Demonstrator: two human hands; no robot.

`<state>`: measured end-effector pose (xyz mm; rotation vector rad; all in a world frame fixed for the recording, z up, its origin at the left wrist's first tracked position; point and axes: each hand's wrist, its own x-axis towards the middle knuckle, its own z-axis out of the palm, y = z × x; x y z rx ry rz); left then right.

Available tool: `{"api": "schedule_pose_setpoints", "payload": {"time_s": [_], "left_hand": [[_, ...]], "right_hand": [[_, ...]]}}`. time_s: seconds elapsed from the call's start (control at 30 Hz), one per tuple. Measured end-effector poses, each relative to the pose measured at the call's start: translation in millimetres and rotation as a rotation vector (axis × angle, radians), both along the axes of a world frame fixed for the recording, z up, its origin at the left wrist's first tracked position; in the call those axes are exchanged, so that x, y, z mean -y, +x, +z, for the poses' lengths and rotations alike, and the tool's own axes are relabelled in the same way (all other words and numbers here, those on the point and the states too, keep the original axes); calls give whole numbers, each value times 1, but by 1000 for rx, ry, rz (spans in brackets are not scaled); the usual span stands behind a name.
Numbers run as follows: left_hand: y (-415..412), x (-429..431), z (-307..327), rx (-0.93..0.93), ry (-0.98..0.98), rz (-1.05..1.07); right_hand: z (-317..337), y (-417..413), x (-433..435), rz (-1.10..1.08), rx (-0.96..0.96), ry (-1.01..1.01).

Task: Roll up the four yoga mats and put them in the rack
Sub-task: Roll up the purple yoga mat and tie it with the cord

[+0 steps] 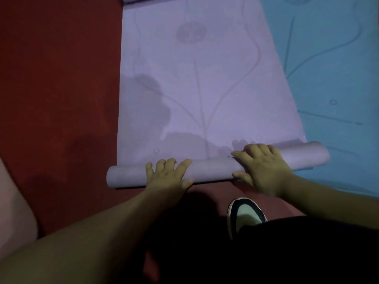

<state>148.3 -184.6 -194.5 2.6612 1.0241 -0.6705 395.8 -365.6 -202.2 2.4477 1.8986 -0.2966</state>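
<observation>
Head view looks down on a red carpet (57,78), where the purple yoga mat (194,78) lies flat, stretching away beside a blue yoga mat (332,68). Its near end is wound into a slim roll (213,169). The foam seems light, soft and springy, likely to unwind if let go, so a spread two-handed hold suits it. The left hand (168,175) and right hand (260,167) both curl over the roll, gripping it.

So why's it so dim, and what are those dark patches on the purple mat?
Head view: dim, soft lighting, no glare, details slightly blurred; the patches on the purple mat are shadows falling ahead of the left hand and right hand.
</observation>
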Motion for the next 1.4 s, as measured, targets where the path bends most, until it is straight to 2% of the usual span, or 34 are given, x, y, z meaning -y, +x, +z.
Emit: {"api": "schedule_pose_setpoints", "payload": {"time_s": [0.1,0.2,0.4,0.5,0.63,0.73,0.87,1.0,1.07,1.13,1.27,1.4], "left_hand": [[4,-16,-2,10,-41,-32],[7,-24,-4,6,-86,-37],[-9,-1,-20,308,212,-148],[-7,3,-27,300,240,-145],[-4,-17,-31,300,195,-209],[7,-35,-17,133,52,-187],[13,-39,-9,103,16,-160],[0,-23,-18,269,187,-222],[-2,-20,-21,279,214,-245],[1,-25,-22,268,189,-251],[10,-42,-21,195,109,-214],[17,-53,-12,72,62,-210]], "right_hand": [[-8,-7,7,20,84,100],[-8,-1,-1,23,72,58],[1,14,-19,38,11,-143],[3,17,-24,44,-5,-178],[1,4,-14,-36,62,-25],[-2,-2,-12,-73,106,27],[5,9,-25,-70,54,-132],[16,20,-40,-44,21,-312],[16,22,-43,-26,19,-334],[13,23,-41,-34,36,-289],[0,10,-23,-52,99,7],[-3,12,-24,-50,102,30]]}}
